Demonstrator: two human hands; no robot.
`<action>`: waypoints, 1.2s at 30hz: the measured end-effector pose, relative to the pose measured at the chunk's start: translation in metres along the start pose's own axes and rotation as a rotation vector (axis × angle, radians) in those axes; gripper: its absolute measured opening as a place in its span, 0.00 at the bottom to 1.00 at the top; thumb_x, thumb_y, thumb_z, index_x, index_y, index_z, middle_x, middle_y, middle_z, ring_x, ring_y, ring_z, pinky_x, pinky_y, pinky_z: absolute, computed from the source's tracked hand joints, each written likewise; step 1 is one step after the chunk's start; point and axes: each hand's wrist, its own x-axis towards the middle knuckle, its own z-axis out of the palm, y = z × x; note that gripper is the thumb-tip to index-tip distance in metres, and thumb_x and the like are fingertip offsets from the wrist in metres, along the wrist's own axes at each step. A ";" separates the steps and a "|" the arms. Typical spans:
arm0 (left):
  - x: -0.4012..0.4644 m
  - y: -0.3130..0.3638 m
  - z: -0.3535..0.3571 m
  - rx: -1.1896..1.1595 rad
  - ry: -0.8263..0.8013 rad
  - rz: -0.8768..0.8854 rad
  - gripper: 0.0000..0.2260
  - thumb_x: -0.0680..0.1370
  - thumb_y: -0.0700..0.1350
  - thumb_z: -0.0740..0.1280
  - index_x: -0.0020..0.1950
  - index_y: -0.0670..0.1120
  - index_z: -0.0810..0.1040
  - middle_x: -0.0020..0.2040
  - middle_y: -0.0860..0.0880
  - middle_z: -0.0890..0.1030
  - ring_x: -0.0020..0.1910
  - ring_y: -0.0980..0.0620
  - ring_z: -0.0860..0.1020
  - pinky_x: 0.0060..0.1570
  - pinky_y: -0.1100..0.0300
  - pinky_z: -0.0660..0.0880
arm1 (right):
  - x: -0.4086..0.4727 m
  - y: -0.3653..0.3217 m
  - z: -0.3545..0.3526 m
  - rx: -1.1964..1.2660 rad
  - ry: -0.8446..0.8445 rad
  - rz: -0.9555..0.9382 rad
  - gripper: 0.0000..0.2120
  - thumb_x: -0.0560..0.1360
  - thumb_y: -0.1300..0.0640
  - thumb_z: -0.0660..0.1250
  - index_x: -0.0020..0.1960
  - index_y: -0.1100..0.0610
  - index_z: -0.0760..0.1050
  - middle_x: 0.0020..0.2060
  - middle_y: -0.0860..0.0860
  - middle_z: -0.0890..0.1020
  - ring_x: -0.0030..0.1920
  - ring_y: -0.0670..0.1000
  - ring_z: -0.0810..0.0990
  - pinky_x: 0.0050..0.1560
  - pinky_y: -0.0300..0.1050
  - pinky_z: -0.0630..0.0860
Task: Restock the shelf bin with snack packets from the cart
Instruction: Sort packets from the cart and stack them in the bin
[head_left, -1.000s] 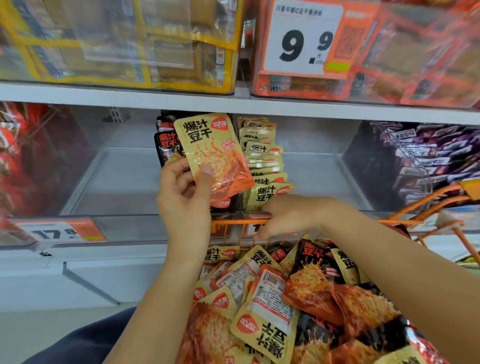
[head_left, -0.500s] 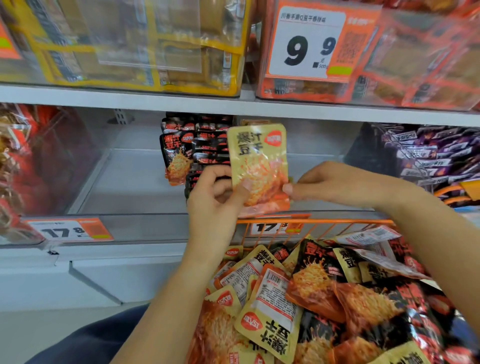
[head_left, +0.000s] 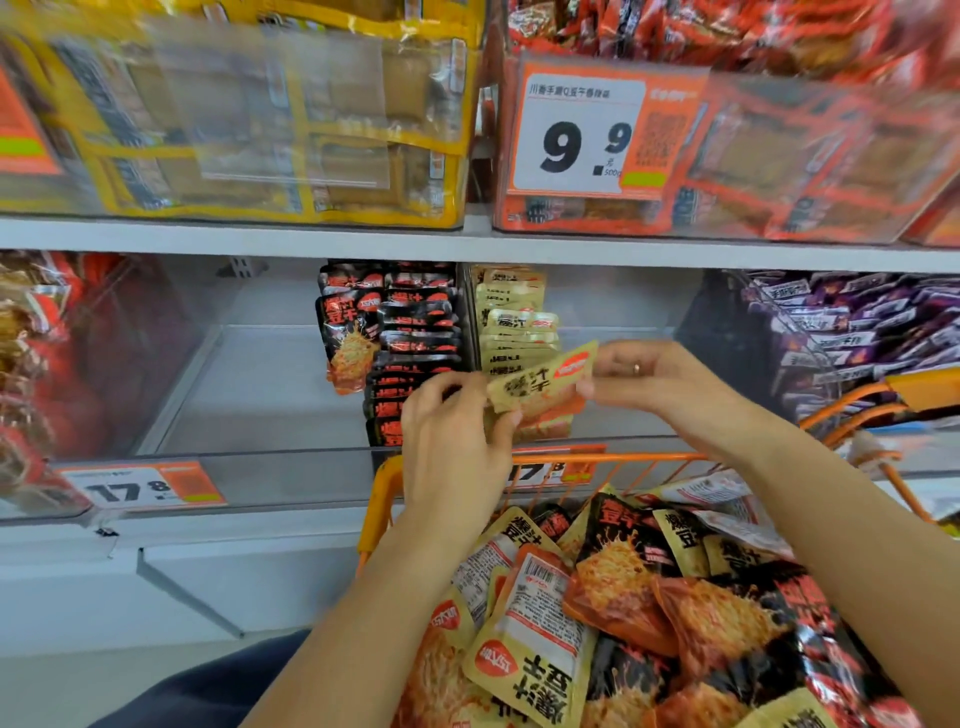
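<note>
**Yellow packet held between both hands at the mouth of the shelf bin**

Nearest, the orange wire cart (head_left: 382, 499) is heaped with snack packets (head_left: 628, 618), yellow ones and black-and-orange ones mixed, some face down with barcodes showing. Both forearms reach over this heap, and the cart's top rail lies just in front of the bin's clear front lip.

Above the rail, the left hand (head_left: 452, 441) has its fingers curled round the lower left part of a yellow snack packet (head_left: 545, 387), thumb on its near face. The right hand (head_left: 660, 379), a ring on one finger, pinches the packet's upper right corner beside the red logo. The packet is tilted, blurred, and held in the air in front of the clear shelf bin (head_left: 270, 374).

Inside the bin, a stack of black packets (head_left: 410, 343) stands left of a thin divider, and a stack of yellow packets (head_left: 514, 322) stands right of it, directly behind the held packet. The bin floor to the left of the black stack is bare. A 17.8 price tag (head_left: 143, 488) sits on the lip at left; a second one is partly hidden behind the cart rail.

Further right is a bin of purple packets (head_left: 852, 332); at far left, red packets (head_left: 47, 364). On the shelf above are yellow-wrapped packs (head_left: 249, 114), orange packs and a 9.9 price tag (head_left: 582, 130).
</note>
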 end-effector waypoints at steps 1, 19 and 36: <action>-0.002 0.000 0.001 0.043 0.016 0.058 0.13 0.71 0.43 0.75 0.53 0.43 0.80 0.53 0.44 0.79 0.58 0.42 0.72 0.58 0.48 0.69 | 0.000 0.003 0.001 -0.094 0.015 -0.002 0.07 0.71 0.63 0.71 0.49 0.61 0.81 0.46 0.52 0.85 0.48 0.45 0.83 0.49 0.32 0.75; 0.002 -0.010 -0.013 -0.187 0.167 -0.020 0.18 0.75 0.42 0.64 0.65 0.46 0.72 0.60 0.53 0.73 0.62 0.54 0.67 0.63 0.55 0.65 | 0.008 0.027 0.015 -0.496 0.177 0.048 0.08 0.74 0.65 0.68 0.38 0.56 0.76 0.40 0.56 0.82 0.43 0.53 0.83 0.51 0.49 0.78; 0.002 -0.010 -0.018 -0.263 0.200 -0.004 0.17 0.74 0.39 0.64 0.64 0.45 0.73 0.56 0.58 0.70 0.60 0.57 0.68 0.60 0.63 0.64 | -0.096 0.028 0.099 -1.544 -0.654 -0.216 0.40 0.73 0.30 0.53 0.70 0.60 0.63 0.58 0.59 0.76 0.50 0.60 0.78 0.50 0.55 0.77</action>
